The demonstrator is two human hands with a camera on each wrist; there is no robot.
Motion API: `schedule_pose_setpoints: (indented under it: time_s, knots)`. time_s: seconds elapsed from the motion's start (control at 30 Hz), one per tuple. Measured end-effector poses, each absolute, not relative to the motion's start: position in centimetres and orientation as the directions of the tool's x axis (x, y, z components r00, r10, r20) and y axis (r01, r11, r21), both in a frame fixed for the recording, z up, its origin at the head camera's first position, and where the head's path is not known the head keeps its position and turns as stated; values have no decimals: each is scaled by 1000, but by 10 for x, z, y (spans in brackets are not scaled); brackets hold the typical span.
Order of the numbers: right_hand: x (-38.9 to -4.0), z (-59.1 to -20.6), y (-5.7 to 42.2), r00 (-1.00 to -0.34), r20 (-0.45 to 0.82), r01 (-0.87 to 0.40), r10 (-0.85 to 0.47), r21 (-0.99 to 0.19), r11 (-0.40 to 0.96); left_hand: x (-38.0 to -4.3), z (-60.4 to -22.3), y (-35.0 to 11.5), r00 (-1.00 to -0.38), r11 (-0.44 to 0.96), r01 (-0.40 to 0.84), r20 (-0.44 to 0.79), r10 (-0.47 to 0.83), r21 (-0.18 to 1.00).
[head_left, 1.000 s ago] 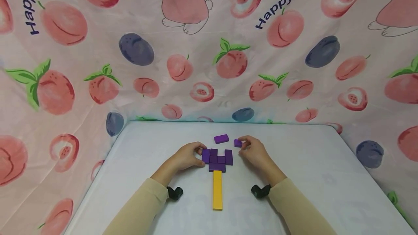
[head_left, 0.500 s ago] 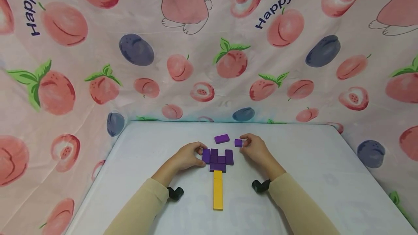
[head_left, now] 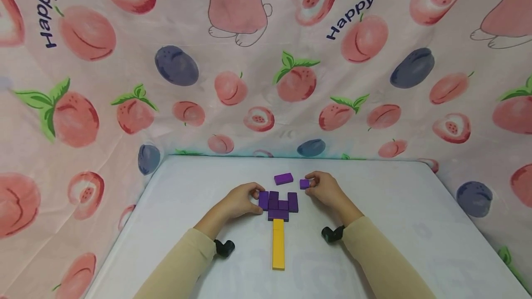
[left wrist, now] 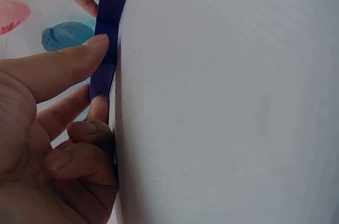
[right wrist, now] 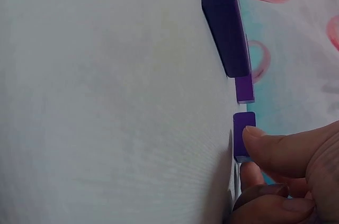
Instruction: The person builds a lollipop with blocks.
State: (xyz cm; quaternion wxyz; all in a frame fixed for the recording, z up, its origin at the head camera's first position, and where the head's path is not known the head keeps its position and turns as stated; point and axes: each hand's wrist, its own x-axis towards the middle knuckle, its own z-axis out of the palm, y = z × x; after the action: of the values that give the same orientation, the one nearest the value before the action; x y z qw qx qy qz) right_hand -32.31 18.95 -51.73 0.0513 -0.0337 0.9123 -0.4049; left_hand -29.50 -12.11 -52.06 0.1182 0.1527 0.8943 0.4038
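Flat on the table lie several dark purple blocks, grouped in a forked shape above a yellow bar (head_left: pixel 278 244). My left hand (head_left: pixel 238 202) pinches the group's leftmost purple block (head_left: pixel 263 200) between thumb and index finger, at its near and far ends. In the left wrist view the thumb (left wrist: pixel 79 65) rests against the purple row. Beyond the group, to the right, my right hand (head_left: pixel 326 190) pinches a small purple block (head_left: pixel 305 184). The right wrist view shows the thumb on that small block (right wrist: pixel 243 134), which stands apart from the others.
A loose purple block (head_left: pixel 283 178) lies beyond the group, near the table's back. The white table (head_left: pixel 386 225) reaches back to a peach-patterned cloth (head_left: pixel 266 82). A black camera mount (head_left: pixel 224 248) sits at the left wrist, another (head_left: pixel 331 234) at the right.
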Motion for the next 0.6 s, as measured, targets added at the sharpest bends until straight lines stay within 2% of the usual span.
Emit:
schedule_pose_setpoints:
  time_s: [0.6]
  knots:
    - [-320,-520,188,-996,-51,-17,-77,-717,696,-292,-517,-120,-928,634,168,-95,360,755]
